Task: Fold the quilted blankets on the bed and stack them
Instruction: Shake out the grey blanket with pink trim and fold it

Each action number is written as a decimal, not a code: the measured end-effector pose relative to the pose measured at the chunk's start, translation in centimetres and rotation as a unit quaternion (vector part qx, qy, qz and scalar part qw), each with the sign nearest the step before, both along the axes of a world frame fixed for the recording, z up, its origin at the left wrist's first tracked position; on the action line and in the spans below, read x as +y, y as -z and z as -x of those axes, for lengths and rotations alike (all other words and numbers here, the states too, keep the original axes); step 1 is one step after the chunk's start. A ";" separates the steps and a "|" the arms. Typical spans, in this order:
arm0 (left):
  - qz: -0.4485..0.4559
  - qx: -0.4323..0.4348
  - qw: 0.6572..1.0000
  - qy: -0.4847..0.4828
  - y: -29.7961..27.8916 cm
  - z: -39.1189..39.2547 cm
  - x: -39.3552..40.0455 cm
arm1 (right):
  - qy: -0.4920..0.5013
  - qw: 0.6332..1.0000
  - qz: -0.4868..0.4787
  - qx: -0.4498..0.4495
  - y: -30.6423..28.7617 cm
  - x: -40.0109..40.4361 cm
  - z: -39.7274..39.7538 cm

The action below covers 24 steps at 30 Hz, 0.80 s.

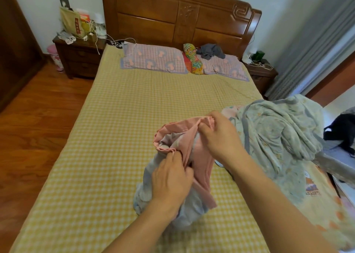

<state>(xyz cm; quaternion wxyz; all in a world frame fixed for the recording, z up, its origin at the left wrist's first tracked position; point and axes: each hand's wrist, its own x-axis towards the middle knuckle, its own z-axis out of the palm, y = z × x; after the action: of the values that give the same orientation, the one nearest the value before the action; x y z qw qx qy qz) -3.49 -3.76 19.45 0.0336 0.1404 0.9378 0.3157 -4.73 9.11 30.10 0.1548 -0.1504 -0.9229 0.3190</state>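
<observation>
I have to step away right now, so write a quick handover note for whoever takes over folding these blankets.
Left hand: pinches the pink edge of the pink-and-blue blanket, held bunched above the yellow checked sheet.
Right hand: pinches the same pink edge further along.
Pale green blanket: lies crumpled at the bed's right side, unfolded.
Done: nothing folded or stacked yet.
Left: find the corners of the held blanket and fold it, fold the pale green one, then stack them.
</observation>
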 end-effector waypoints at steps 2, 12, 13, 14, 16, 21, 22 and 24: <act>0.018 0.003 1.000 -0.010 1.2 0.2 -1.0 | 0.000 1.000 0.006 0.023 -0.8 1.1 -0.1; -0.071 0.138 0.988 -0.025 5.2 1.2 -4.7 | 0.058 0.980 0.135 0.133 -5.2 4.8 -0.5; -0.084 0.169 0.982 -0.013 5.0 0.9 -4.5 | 0.065 0.980 0.128 0.135 -5.6 4.8 -0.3; -0.093 0.187 0.978 0.000 5.1 0.6 -4.2 | 0.069 0.982 0.119 0.132 -5.8 4.8 -0.2; -0.109 0.186 0.976 0.024 5.4 0.5 -4.1 | 0.064 0.986 0.098 0.118 -6.3 4.7 0.1; -0.099 0.048 0.994 -0.028 7.2 6.2 -8.1 | 0.037 0.993 0.068 0.086 -6.6 4.4 0.1; -0.078 0.049 0.995 -0.048 6.3 8.0 -9.2 | 0.032 0.995 0.053 0.074 -6.4 4.2 0.2; 0.012 0.119 0.993 0.015 3.6 9.3 -10.1 | 0.034 0.997 0.038 0.063 -5.7 3.9 0.6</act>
<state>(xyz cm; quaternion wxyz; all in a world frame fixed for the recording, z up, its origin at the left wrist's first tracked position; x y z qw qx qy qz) -12.83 -13.85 15.82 -0.0722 0.1905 0.9365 0.2853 -5.30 13.04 35.77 0.2172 -0.1666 -0.8931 0.3570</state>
